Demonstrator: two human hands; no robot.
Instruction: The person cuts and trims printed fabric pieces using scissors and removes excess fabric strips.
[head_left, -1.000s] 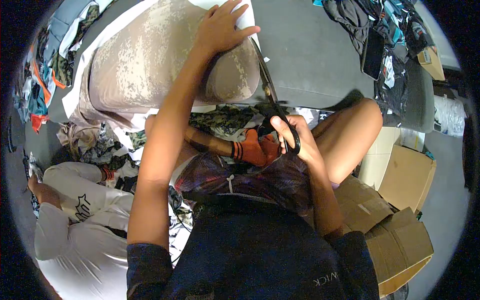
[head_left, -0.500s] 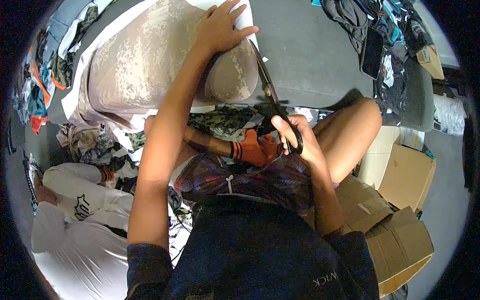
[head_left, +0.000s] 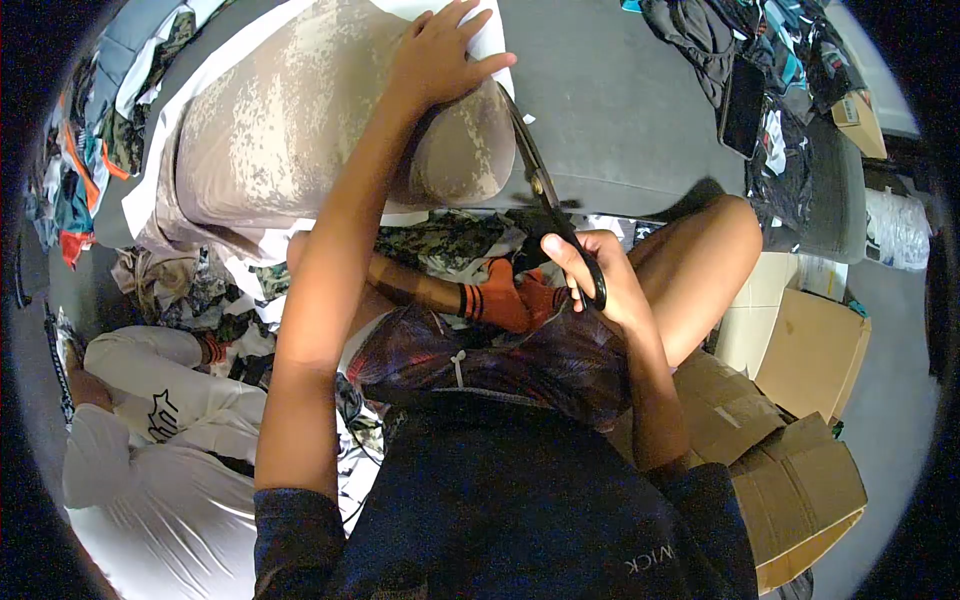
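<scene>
My left hand [head_left: 447, 58] lies flat with fingers spread on the upper right part of a tan and cream camouflage-patterned fabric [head_left: 290, 130]. White material [head_left: 487, 38] shows beneath it along the edges. In my right hand [head_left: 600, 275] is a pair of black-handled scissors [head_left: 540, 180], gripped by the loops. The blades point up and away, looking nearly closed, with their tips at the fabric's right edge just below my left thumb. Fabric and white layer rest on a grey padded surface [head_left: 610, 120].
Piled garments [head_left: 80, 190] lie at the far left, dark clothes [head_left: 700, 40] and a phone [head_left: 742, 105] at the upper right. Cardboard boxes [head_left: 800, 480] stand at my right. Fabric scraps [head_left: 440, 240] lie under the padded edge. A person in white clothes [head_left: 170, 470] sits at my left.
Almost nothing differs. The scissors and my right hand have shifted very slightly; my left hand stays in place on the fabric.
</scene>
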